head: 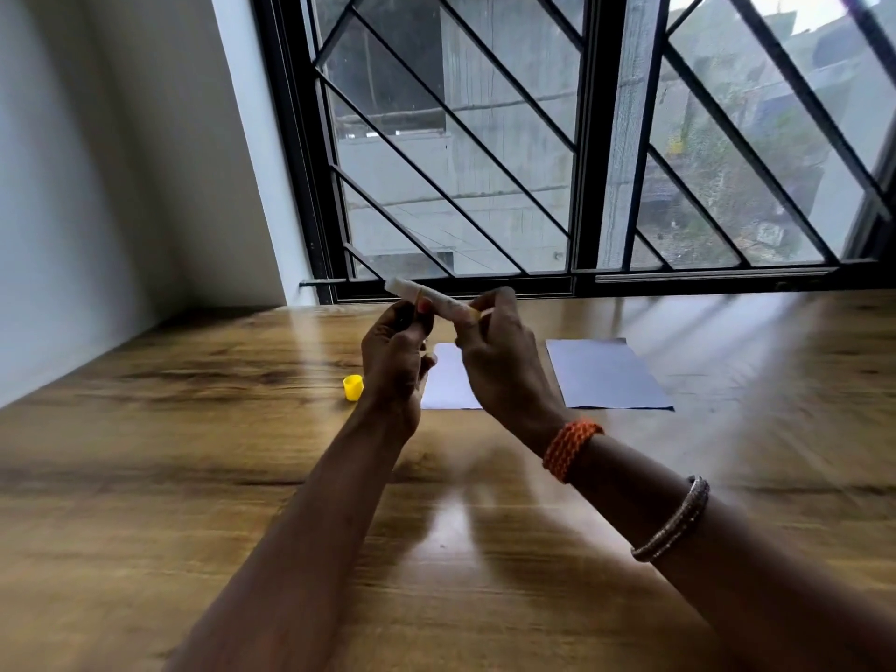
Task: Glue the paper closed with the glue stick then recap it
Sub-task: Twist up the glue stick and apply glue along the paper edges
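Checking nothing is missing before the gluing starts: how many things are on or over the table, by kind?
Glue stick, held by left hand and right hand: 1
Yellow cap: 1
Paper sheets: 2
Total: 4

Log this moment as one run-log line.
stage: glue stick uncapped, held in air | left hand: grips stick | right hand: grips base | cap: on table | paper: flat

No readable text, label or number anywhere.
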Motion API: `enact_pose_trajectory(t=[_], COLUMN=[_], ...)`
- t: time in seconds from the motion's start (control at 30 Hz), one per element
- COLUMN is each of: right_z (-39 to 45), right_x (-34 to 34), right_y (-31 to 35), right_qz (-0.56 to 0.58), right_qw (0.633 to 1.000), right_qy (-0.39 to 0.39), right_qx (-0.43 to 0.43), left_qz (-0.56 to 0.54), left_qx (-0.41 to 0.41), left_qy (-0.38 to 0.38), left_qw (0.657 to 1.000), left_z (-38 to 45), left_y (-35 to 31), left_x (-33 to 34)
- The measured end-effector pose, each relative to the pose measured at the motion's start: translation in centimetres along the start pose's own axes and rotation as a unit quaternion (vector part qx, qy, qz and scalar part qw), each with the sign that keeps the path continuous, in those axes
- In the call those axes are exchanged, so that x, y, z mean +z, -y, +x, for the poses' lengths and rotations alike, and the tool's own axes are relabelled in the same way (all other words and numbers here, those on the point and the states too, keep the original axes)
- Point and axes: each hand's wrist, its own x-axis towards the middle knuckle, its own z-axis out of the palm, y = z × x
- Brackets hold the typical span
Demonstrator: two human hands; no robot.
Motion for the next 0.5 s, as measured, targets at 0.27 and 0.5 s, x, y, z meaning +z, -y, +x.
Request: enact_pose_trajectory(t=[0.27, 0.5], right_z=[-0.5, 0.7], right_x=[-0.1, -0.4], right_y=[-1.2, -1.7], right_qz=[-0.312, -0.306], right_qw=[0.933, 0.938], right_qy=[-0.121, -0.088], right_qx=[-0.128, -0.133], left_qz=[0.003, 0.011], left_qx=[-0.018, -0.036], left_qy=[0.003, -0.001], left_qw=[1.0, 0.999], left_z=[-0.2, -0.2], left_y=[-0.1, -0.4], left_x=[0.0, -0.1])
